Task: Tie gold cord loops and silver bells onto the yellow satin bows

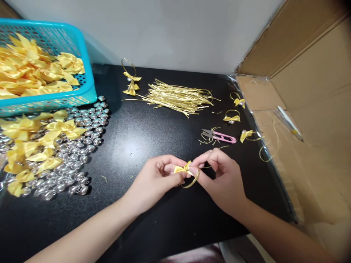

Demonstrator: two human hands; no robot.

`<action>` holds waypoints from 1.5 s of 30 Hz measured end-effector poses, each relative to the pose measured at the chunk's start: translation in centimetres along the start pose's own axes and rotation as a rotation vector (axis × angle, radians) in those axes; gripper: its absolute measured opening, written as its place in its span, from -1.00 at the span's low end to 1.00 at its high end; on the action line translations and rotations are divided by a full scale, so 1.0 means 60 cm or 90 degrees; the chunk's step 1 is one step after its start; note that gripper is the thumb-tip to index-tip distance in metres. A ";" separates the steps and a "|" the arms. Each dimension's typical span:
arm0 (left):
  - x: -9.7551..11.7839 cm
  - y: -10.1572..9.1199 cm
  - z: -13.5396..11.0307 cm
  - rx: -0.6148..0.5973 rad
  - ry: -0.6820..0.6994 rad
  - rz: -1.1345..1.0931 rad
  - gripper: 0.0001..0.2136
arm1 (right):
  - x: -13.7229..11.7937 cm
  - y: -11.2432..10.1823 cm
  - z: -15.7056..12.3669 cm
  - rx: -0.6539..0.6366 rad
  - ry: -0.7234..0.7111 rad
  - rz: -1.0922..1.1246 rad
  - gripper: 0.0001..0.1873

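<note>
Above the black table, my left hand (162, 172) pinches a yellow ribbon bow (180, 169) between thumb and fingers. My right hand (219, 175) meets it from the other side, its thumb and forefinger closed at the bow's knot. A loop of gold cord (192, 183) hangs from the bow toward me, beside the right thumb. The fingertips partly cover the knot, so I cannot tell whether a bell is attached there. Just beyond the right hand lie pink thread snips (223, 137) among cord scraps.
A blue basket (88, 73) of yellow bows stands at back left. In front of it spread silver bells (78, 157) with several bows (65, 128). A bundle of gold cords (178, 98) lies at the back. Looped bows (231, 118) sit at right, near a cutter knife (290, 124) on cardboard.
</note>
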State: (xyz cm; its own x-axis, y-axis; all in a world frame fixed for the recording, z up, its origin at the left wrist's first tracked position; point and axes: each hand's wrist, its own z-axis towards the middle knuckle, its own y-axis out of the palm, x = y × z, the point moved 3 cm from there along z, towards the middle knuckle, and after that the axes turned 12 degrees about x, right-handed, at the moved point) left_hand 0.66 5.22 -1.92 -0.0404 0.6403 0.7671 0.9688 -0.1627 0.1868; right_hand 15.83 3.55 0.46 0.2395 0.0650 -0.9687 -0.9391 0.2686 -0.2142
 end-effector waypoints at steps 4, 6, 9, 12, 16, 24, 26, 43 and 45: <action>-0.001 -0.002 0.002 0.000 -0.009 -0.016 -0.85 | 0.001 0.000 0.001 0.006 0.049 -0.010 -0.52; 0.000 -0.003 0.002 0.000 -0.007 -0.014 -0.86 | -0.001 0.000 0.002 -0.001 0.045 -0.020 -0.52; 0.002 -0.003 0.000 0.001 0.001 0.003 -0.87 | -0.003 0.000 0.004 -0.026 0.021 -0.034 -0.55; 0.003 -0.002 -0.001 0.007 0.000 0.015 -0.85 | -0.004 -0.001 0.007 -0.077 -0.006 -0.074 -0.56; 0.003 -0.001 -0.001 0.006 0.005 0.031 -0.84 | -0.002 -0.006 0.009 -0.114 -0.024 -0.147 -0.56; 0.001 0.000 -0.002 -0.003 0.006 0.071 -0.83 | -0.005 -0.006 0.007 -0.127 -0.142 -0.213 -0.57; 0.000 0.000 -0.002 -0.006 0.015 0.083 -0.82 | -0.006 -0.003 0.005 -0.132 -0.178 -0.216 -0.57; 0.005 -0.002 0.000 0.012 0.046 0.079 -0.84 | 0.006 0.006 -0.004 -0.038 0.088 -0.043 -0.57; 0.006 -0.001 0.000 0.012 0.045 0.080 -0.84 | 0.006 0.007 -0.004 -0.037 0.091 -0.042 -0.57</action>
State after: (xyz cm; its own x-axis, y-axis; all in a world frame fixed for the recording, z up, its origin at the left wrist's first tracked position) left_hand 0.57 5.47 -1.66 0.0648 0.5617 0.8248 0.9716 -0.2240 0.0763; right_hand 15.47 3.44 0.01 0.2681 -0.0892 -0.9592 -0.9359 0.2122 -0.2813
